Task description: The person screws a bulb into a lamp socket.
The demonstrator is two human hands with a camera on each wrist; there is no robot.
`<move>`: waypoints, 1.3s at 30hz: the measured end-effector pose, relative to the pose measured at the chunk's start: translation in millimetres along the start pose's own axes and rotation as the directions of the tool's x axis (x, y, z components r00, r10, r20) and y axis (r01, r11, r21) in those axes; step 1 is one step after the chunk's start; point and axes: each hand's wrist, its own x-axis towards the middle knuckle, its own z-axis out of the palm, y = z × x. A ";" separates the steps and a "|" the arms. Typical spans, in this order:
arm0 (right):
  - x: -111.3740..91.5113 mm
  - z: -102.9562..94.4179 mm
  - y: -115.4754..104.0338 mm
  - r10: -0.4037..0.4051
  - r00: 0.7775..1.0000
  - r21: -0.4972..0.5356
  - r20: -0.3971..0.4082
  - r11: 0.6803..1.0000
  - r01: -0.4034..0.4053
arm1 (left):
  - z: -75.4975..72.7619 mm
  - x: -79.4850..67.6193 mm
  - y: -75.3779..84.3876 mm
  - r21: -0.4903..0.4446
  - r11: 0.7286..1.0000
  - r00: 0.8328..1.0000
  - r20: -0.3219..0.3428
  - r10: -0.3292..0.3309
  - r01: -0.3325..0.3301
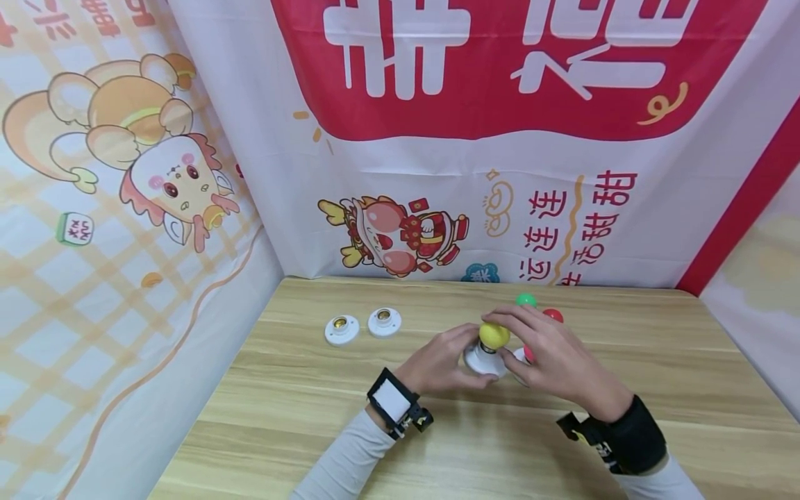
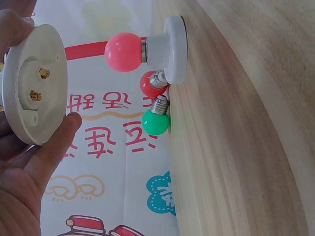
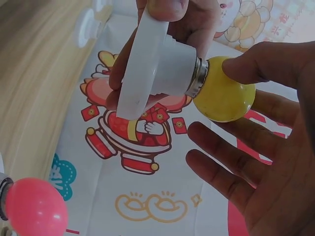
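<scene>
My left hand grips the rim of a white lamp socket, held above the table. A yellow light bulb sits in the socket's mouth, with a band of its metal cap showing. My right hand pinches the yellow glass between thumb and fingers, while its other fingers stretch out loosely. In the left wrist view the socket's underside faces the camera, showing two brass screws. Beside my right hand, a pink bulb stands in another white socket on the table.
Behind the pink bulb, a red bulb and a green bulb lie loose. Two white sockets with brass insides showing rest on the wooden table at left. Printed cloth hangs along the back edge.
</scene>
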 end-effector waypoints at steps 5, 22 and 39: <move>-0.4 1.1 0.1 -0.002 1.000 -0.004 -0.016 1.000 0.002 | 1.2 -0.5 -0.1 0.002 1.000 1.000 -0.002 -0.003 0.003; 1.3 2.9 -0.9 0.039 0.997 -0.045 -0.066 0.998 -0.042 | 0.5 1.3 1.6 0.036 0.999 1.000 0.002 0.013 -0.013; -2.4 -2.1 0.7 0.033 0.999 0.030 0.016 0.999 -0.033 | -2.9 -0.5 0.5 0.025 1.000 1.000 -0.009 0.004 -0.004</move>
